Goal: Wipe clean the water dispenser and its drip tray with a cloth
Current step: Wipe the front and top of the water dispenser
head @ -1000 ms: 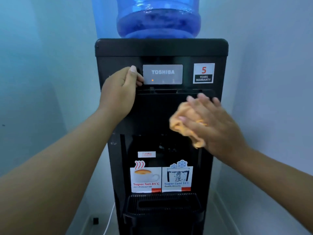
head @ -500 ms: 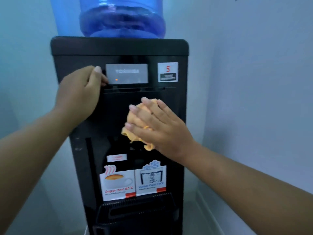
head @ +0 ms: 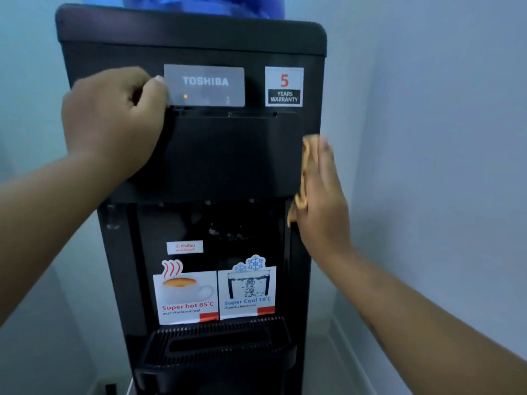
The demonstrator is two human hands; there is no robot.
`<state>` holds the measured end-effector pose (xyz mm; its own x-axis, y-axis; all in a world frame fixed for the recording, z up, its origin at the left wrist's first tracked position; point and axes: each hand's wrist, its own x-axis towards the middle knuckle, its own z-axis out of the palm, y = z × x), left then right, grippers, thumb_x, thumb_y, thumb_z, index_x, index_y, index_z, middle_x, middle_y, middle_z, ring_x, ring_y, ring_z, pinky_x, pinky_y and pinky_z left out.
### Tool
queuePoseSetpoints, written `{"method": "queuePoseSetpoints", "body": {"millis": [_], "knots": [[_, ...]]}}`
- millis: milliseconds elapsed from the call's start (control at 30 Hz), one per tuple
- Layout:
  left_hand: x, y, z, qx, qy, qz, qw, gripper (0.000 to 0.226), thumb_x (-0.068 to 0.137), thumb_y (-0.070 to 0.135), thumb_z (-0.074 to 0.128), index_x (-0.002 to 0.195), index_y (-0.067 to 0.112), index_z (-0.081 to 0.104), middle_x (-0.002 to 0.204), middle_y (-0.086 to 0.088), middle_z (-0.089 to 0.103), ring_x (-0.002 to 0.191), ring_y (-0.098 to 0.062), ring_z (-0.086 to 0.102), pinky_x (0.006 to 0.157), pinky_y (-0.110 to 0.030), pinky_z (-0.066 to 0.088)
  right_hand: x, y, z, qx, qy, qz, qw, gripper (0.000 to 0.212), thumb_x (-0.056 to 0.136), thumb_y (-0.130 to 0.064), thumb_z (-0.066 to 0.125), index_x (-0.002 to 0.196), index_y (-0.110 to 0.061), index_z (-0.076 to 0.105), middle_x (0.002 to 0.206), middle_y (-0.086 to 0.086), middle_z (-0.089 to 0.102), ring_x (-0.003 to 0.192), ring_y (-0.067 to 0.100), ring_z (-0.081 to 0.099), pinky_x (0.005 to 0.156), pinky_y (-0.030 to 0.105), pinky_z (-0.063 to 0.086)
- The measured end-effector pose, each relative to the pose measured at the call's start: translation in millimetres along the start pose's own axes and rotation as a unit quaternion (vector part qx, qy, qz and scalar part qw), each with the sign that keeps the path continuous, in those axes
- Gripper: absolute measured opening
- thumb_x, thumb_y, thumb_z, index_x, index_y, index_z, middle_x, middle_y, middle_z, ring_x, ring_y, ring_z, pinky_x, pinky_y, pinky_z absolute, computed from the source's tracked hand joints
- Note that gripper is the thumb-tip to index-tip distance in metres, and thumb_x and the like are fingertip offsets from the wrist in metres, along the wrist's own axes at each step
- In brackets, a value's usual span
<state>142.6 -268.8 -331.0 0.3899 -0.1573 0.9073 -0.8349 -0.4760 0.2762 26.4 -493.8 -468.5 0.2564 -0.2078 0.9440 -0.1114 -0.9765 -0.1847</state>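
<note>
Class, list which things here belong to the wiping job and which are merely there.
Belong: water dispenser, drip tray, cloth under the flat right hand, left hand gripping the dispenser's front.
Merely there: blue bottle, warranty sticker, hot sticker, cool sticker.

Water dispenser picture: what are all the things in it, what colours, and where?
water dispenser: one, black, centre
water bottle: one, blue, on top of the dispenser
brand panel: one, grey, upper front
warranty sticker: one, white with a red 5, right of the panel
hot and cold stickers: two, white, in the recess above the tray
small label: one, white, above the hot sticker
drip tray: one, black, bottom front
cloth: one, orange, pressed on the dispenser's right edge
left hand: one, grips the upper left front
right hand: one, flat on the cloth
</note>
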Motion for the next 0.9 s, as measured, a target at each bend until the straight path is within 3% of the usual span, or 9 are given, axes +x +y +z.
{"method": "queuePoseSetpoints", "body": {"millis": [167,267,333,433,500,667,767,833,900], "knots": [[2,-2,4,0.022,-0.003,0.023,0.999,0.05,0.095,0.042,0.034,0.082,0.004,0.063,0.076,-0.019,0.06,0.077,-0.037,0.054,0.067,-0.045,0.041,-73,28,0,-0.105,-0.127,-0.185,0.969,0.071,0.088,-0.006,0.058,0.151,-0.006,0.025,0.16,0.015,0.01,0.149,0.036,0.007,0.122,0.041,0.014],[1,-5,4,0.025,-0.003,0.03,0.999,0.05,0.097,0.042,0.033,0.082,0.003,0.061,0.077,-0.02,0.059,0.077,-0.038,0.054,0.068,-0.045,0.041,-43,5,8,-0.045,-0.039,-0.043,0.997,0.062,0.102,-0.04,0.038,0.151,-0.007,0.021,0.161,0.007,0.007,0.151,0.029,0.006,0.12,0.044,0.023],[1,-5,6,0.027,0.008,0.026,0.999,0.05,0.097,0.041,0.033,0.084,0.003,0.063,0.079,-0.02,0.061,0.079,-0.038,0.054,0.067,-0.043,0.039,-54,-17,19,-0.073,-0.035,0.009,0.997,0.067,0.101,-0.041,0.036,0.154,-0.007,0.011,0.161,0.011,0.003,0.15,0.031,0.004,0.119,0.047,0.022],[2,-5,6,0.027,0.026,0.027,0.999,0.049,0.095,0.038,0.033,0.084,0.002,0.065,0.08,-0.02,0.062,0.079,-0.037,0.053,0.065,-0.044,0.037,-108,-25,39,-0.14,-0.158,-0.201,0.957,0.07,0.098,-0.041,0.044,0.154,-0.006,0.019,0.16,0.016,0.013,0.15,0.031,0.008,0.115,0.05,0.027],[3,-8,7,0.026,0.026,0.033,0.999,0.047,0.094,0.037,0.034,0.083,0.003,0.064,0.08,-0.019,0.062,0.077,-0.035,0.052,0.061,-0.041,0.033,-107,-18,42,-0.163,-0.173,-0.281,0.93,0.069,0.097,-0.04,0.045,0.154,-0.01,0.02,0.161,0.01,0.013,0.151,0.027,0.006,0.118,0.046,0.022],[2,-10,6,0.013,0.029,0.03,0.999,0.041,0.094,0.035,0.035,0.066,0.009,0.05,0.064,-0.009,0.049,0.063,-0.027,0.044,0.052,-0.038,0.021,-79,-37,41,-0.149,-0.029,-0.028,0.988,0.069,0.097,-0.031,0.047,0.153,-0.009,0.014,0.159,0.015,0.013,0.15,0.03,0.003,0.123,0.041,0.001],[1,-11,7,0.002,0.017,0.024,1.0,0.04,0.095,0.035,0.034,0.058,0.017,0.034,0.056,0.001,0.034,0.051,-0.014,0.03,0.048,-0.03,0.02,-67,-81,74,-0.088,-0.065,-0.179,0.978,0.063,0.091,-0.025,0.059,0.146,-0.011,0.03,0.154,0.013,0.029,0.145,0.032,0.021,0.123,0.041,0.004],[2,-11,7,0.0,0.014,0.019,1.0,0.04,0.094,0.036,0.033,0.058,0.018,0.031,0.056,0.001,0.032,0.05,-0.013,0.029,0.049,-0.031,0.021,-72,-76,76,-0.122,-0.155,-0.365,0.91,0.061,0.094,-0.029,0.053,0.15,-0.012,0.033,0.158,0.009,0.028,0.148,0.027,0.021,0.122,0.042,0.015],[2,-9,6,-0.002,0.016,0.017,1.0,0.04,0.094,0.037,0.032,0.059,0.018,0.03,0.056,0.001,0.032,0.05,-0.015,0.029,0.051,-0.035,0.021,-77,-30,47,-0.195,-0.211,-0.468,0.836,0.068,0.094,-0.03,0.055,0.153,-0.013,0.027,0.161,0.008,0.022,0.149,0.025,0.017,0.12,0.044,0.022]]}}
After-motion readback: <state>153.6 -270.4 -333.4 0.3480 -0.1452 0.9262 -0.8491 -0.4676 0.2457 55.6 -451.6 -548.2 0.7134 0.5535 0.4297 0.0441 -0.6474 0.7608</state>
